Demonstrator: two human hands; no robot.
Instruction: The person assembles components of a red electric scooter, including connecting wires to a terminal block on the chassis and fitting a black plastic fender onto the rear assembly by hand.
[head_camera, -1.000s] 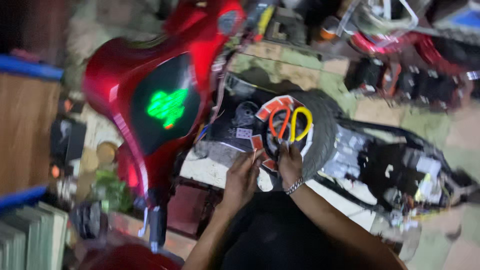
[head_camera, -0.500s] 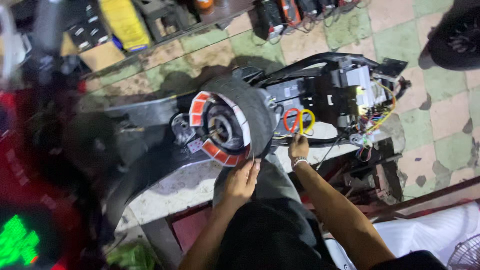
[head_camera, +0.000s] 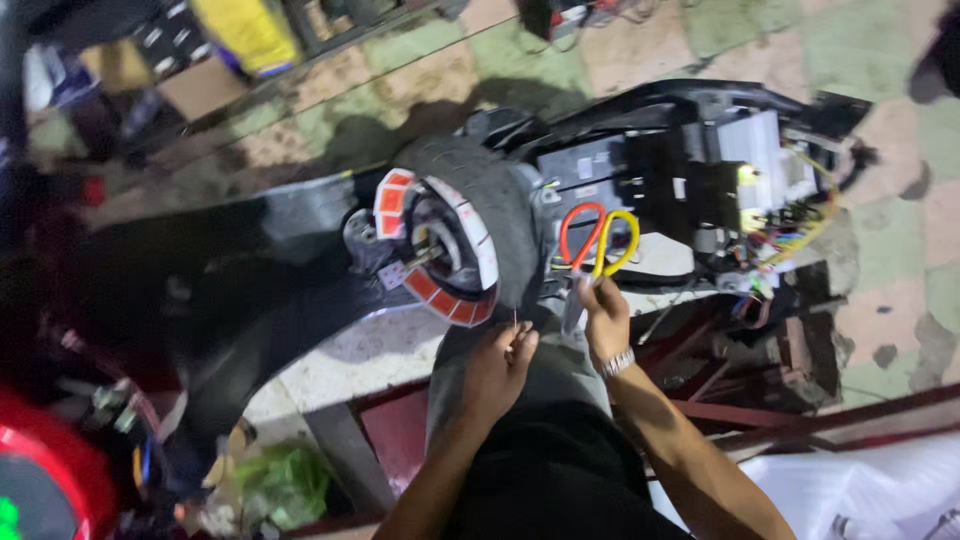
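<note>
While lying stripped on its side across the tiled floor, showed one black scooter frame, long axis left to right. Carried one rubber wheel, round, rimmed with red and white patches. Looped two stiff cables, one red, one yellow. Pinched a thin wire, upright: left hand, fingers narrow. Gripped the cable bases: right hand, fingers closed.

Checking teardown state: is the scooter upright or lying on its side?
On its side. The scooter lies flat, rear wheel hub facing the camera, wiring exposed.
</note>
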